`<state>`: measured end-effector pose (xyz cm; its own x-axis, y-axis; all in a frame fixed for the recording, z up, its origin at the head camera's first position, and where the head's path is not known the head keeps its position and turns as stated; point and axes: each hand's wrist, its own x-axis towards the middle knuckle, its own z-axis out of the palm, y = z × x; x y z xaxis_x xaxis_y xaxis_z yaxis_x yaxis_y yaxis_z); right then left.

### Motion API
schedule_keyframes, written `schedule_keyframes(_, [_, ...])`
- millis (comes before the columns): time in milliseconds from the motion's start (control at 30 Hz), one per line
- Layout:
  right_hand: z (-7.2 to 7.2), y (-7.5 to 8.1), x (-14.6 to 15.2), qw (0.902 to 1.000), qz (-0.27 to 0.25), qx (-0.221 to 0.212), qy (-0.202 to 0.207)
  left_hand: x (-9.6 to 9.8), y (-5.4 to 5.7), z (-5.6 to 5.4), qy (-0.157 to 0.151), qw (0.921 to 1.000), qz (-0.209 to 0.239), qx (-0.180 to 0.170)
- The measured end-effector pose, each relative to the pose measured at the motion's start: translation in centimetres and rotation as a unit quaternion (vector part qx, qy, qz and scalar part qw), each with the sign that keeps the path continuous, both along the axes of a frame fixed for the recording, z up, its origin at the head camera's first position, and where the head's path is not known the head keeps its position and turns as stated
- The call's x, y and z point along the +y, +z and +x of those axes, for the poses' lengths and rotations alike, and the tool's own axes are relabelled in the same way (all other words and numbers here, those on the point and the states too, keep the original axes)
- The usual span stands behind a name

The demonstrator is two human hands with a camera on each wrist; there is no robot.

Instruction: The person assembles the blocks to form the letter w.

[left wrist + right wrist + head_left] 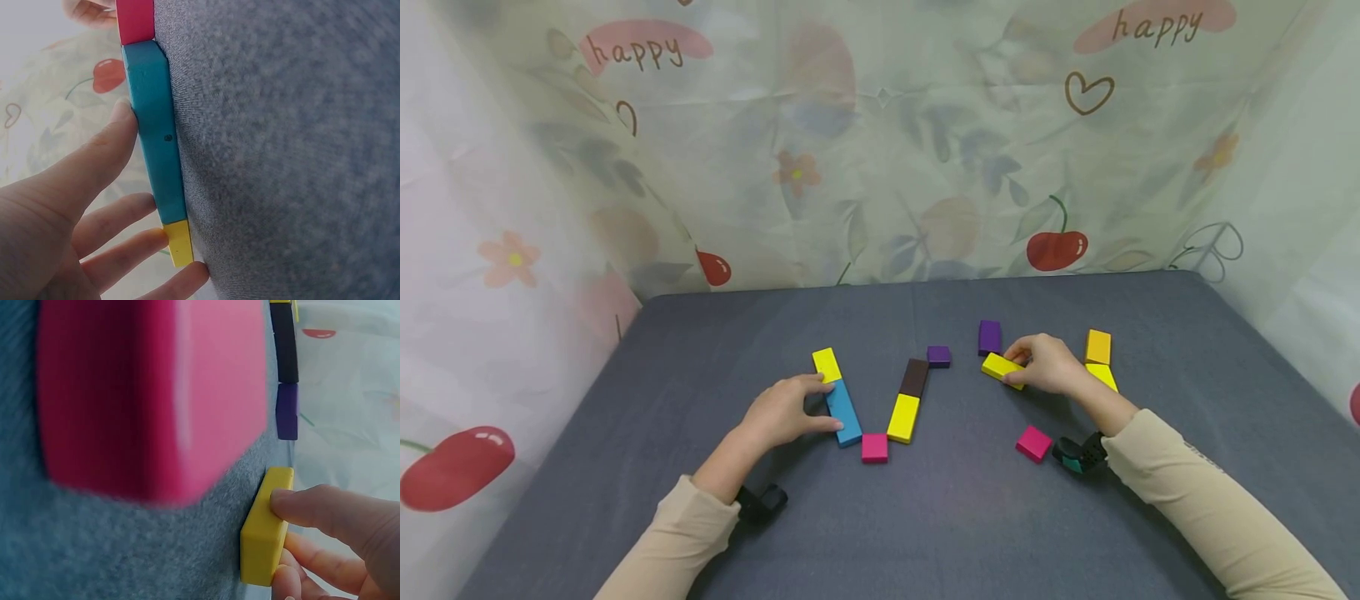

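My left hand (786,410) rests its thumb and fingertips along the outer side of a long blue block (844,414), with one finger touching the yellow block (826,363) at its far end. A pink block (875,448) sits by the blue block's near end. Thumb and fingers of my right hand (1047,364) pinch another yellow block (996,366), seen close in the right wrist view (265,540). Just beyond it lies a purple block (989,337). Partly behind my right wrist are an orange-yellow block (1098,347) and a yellow block (1102,375).
Right of the pink block, a yellow block (904,418), a dark brown block (914,377) and a small purple block (938,357) run away from me. A second pink block (1033,443) lies near the right wrist camera (1078,454). All lie on a grey cloth-covered table (940,525).
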<state>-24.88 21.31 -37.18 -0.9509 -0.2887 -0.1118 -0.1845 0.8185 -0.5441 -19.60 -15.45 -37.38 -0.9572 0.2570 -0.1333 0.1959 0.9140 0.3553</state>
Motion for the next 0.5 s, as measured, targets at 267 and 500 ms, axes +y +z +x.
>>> schedule_keyframes(267, [0.3, 0.4, -0.7, 1.0, -0.004, 0.002, 0.003, 0.0, 0.0, 0.1, 0.002, 1.0, -0.001, -0.003])
schedule_keyframes(500, [0.4, 0.6, -1.7, 0.9999, -0.011, -0.001, 0.004, 0.0, 0.0, 0.1, 0.003, 1.0, -0.005, -0.004])
